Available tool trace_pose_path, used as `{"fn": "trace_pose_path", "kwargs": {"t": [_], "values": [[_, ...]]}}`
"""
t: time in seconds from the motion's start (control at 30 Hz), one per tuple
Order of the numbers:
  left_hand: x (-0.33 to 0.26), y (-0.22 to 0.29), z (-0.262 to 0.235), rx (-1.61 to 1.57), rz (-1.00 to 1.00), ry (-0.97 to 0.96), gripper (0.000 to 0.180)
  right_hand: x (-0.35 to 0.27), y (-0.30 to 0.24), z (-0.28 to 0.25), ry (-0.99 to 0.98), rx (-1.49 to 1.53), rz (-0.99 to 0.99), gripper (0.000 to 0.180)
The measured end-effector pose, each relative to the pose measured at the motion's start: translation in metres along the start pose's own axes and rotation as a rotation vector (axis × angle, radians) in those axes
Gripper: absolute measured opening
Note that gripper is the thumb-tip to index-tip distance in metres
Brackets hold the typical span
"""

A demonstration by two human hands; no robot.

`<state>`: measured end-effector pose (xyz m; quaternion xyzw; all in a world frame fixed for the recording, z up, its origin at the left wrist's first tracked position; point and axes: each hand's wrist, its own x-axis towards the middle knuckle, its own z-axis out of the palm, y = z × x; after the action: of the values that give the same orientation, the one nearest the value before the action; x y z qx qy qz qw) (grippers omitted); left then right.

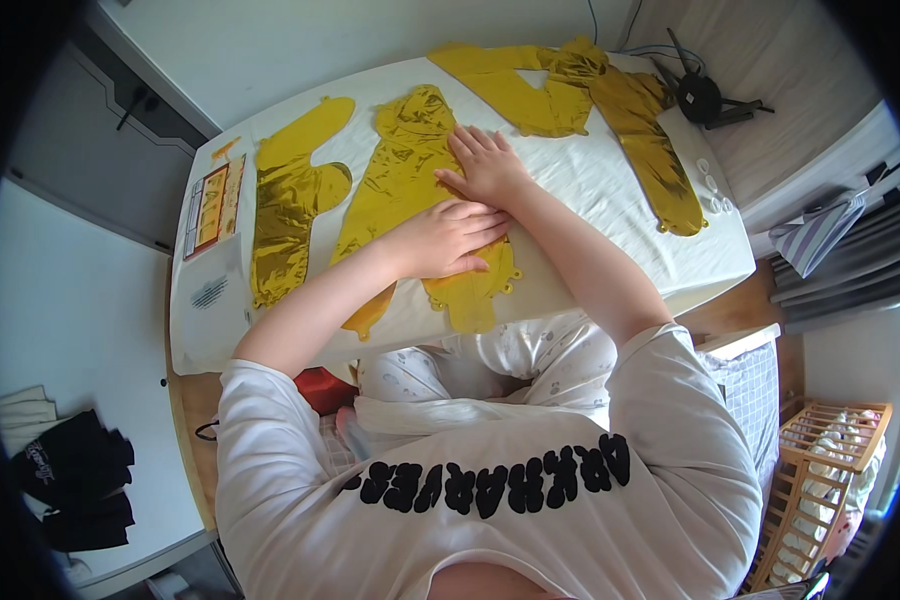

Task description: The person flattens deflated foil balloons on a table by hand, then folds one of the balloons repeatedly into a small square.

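Several flat gold foil letter balloons lie on a table covered with a white cloth (610,200). My left hand (448,238) presses flat on the middle gold balloon (400,170), fingers together and pointing right. My right hand (487,165) lies flat just above it, fingers spread on the same balloon's right edge. Another gold balloon (288,205) lies to the left, and two more gold balloons (530,90) (650,140) lie at the far right. Neither hand grips anything.
A flat printed package (213,208) and a clear wrapper (210,290) lie at the table's left end. A black object with cables (700,98) sits past the far right corner. A wooden crib (830,470) stands at the lower right; dark clothes (75,480) lie at left.
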<state>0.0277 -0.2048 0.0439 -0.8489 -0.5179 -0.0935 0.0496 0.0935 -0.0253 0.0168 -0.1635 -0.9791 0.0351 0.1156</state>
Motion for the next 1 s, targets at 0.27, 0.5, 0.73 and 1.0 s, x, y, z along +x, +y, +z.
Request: {"fn": "trace_pose_path", "kwargs": {"t": [0.27, 0.5, 0.73, 1.0], "values": [[-0.001, -0.003, 0.008, -0.173, -0.014, -0.076, 0.063, 0.004, 0.0, 0.0, -0.029, -0.012, -0.006, 0.085], [-0.002, -0.005, 0.009, -0.209, -0.03, -0.127, 0.061, 0.003, 0.001, 0.0, 0.04, 0.033, -0.027, 0.08], [-0.005, -0.004, 0.009, -0.221, -0.047, -0.103, 0.057, 0.018, -0.008, -0.018, -0.066, 0.141, 0.064, 0.076], [-0.002, -0.005, 0.009, -0.202, 0.006, -0.096, 0.061, 0.033, -0.012, -0.006, 0.076, -0.005, 0.081, 0.054]]}}
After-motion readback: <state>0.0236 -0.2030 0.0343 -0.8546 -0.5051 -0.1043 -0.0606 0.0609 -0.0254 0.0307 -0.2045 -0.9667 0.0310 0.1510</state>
